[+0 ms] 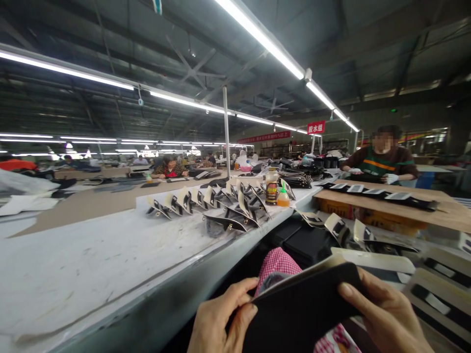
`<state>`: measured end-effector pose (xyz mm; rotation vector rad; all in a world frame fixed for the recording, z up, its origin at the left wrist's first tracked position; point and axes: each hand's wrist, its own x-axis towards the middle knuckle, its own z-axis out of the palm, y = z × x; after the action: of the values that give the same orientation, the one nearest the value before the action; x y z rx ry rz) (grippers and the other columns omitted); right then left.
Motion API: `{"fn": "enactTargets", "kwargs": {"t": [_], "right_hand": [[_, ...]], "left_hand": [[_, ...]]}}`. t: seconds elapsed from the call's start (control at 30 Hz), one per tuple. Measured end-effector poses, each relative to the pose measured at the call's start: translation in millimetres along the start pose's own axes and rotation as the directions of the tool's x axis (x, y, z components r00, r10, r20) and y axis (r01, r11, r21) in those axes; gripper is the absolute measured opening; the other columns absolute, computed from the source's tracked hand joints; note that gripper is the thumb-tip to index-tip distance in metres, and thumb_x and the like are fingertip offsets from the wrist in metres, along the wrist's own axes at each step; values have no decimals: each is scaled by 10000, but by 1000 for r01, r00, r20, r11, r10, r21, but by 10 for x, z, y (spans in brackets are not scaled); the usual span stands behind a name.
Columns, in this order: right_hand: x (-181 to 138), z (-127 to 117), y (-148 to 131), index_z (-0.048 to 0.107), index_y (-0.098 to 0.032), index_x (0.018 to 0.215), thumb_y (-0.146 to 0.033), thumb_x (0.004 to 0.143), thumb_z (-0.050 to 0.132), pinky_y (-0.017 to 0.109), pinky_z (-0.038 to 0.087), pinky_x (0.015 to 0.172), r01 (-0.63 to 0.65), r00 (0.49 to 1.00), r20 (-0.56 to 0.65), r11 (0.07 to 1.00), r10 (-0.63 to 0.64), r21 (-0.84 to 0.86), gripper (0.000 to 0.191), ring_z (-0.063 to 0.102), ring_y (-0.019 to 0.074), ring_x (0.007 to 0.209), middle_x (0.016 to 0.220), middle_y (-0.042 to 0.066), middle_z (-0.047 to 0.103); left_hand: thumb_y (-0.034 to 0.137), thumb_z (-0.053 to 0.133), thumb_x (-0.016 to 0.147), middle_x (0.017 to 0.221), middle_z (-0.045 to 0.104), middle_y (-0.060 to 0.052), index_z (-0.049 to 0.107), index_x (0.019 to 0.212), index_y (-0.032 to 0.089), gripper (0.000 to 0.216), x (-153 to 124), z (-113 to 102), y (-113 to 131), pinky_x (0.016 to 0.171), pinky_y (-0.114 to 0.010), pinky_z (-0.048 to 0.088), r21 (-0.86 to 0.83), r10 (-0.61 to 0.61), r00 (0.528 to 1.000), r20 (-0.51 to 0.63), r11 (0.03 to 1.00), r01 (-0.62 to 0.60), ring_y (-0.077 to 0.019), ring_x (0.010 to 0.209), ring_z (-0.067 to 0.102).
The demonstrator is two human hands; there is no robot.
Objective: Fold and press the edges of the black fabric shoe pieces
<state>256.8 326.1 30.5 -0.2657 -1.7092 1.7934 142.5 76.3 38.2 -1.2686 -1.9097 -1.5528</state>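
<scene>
Between my two hands, above my lap, is a black flat panel (301,309) with a pale backing layer showing along its upper edge. My left hand (224,316) pinches its left end between thumb and fingers. At the upper right corner, my right hand (382,309) grips it, thumb on the black face and fingers behind. The panel is tilted, and its lower part runs out of view. Pink checked cloth (277,262) shows behind it. Similar black and cream pieces (437,294) lie to the right, close to my right hand.
Rows of curved black and cream pieces (198,198) stand on the white table (91,274). A dark labelled bottle (271,186) and a green-tipped squeeze bottle (283,196) are near its edge. Across a wooden board (445,206), a co-worker (382,159) in white gloves handles dark material.
</scene>
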Motion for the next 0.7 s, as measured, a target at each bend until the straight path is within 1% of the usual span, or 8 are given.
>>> {"fn": "enactTargets", "kwargs": {"t": [0.13,0.2,0.23,0.3,0.37,0.47,0.57,0.7], "right_hand": [[1,-49,37,809,-277,891,-437,658,903,248,598,707,10,997,-75,1000,-8,25,297,713,245,799,862,25,773],[4,-93,77,808,-296,944,-439,688,886,247,606,702,0,997,-72,1000,1,17,304,724,247,805,884,21,779],[5,-117,99,804,-305,976,-434,705,877,251,607,725,-3,998,-70,1000,3,0,309,727,258,858,935,22,783],[4,-158,145,806,-308,981,-439,704,874,238,597,765,33,994,-102,997,-41,-71,314,714,279,975,1036,23,781],[-3,-187,185,814,-293,948,-458,690,872,212,577,800,97,983,-139,979,-123,-179,312,699,276,1015,1080,24,775],[-19,-217,228,820,-279,928,-485,689,854,166,543,822,167,964,-148,937,-220,-305,317,685,259,1034,1088,17,773],[-37,-234,225,819,-277,875,-491,666,862,134,521,820,139,960,-195,946,-202,-294,303,663,257,1089,1113,10,768],[-70,-123,91,778,-244,700,-473,624,891,174,542,673,89,974,-196,990,-110,-112,267,690,234,855,889,26,769]], "left_hand": [[64,578,902,885,788,114,707,1074,328,341,23,46,25,782,-32,487,-20,68,998,-1,997,-68,-37,773,752],[69,575,908,902,792,117,708,1049,319,316,28,50,15,803,-34,491,-22,67,998,0,997,-67,-40,806,758],[72,582,906,898,792,117,706,1056,317,313,31,45,4,810,-33,491,-7,59,998,-2,998,-59,-41,814,760],[83,612,897,871,791,111,702,1092,308,311,41,29,-23,791,-30,496,74,41,999,9,996,-42,-44,788,761],[111,638,898,883,803,85,707,1098,285,274,54,20,-50,768,-60,518,205,41,998,47,977,-50,-70,771,767],[142,624,919,872,802,50,713,998,252,162,71,49,-57,713,-147,549,318,36,995,92,946,-63,-127,738,769],[136,585,937,748,744,40,679,903,226,134,71,100,-16,638,-161,514,244,18,998,57,969,-31,-123,650,726],[159,579,955,663,661,46,665,880,213,126,55,100,52,570,-144,459,116,127,991,36,985,-130,-88,550,642]]}}
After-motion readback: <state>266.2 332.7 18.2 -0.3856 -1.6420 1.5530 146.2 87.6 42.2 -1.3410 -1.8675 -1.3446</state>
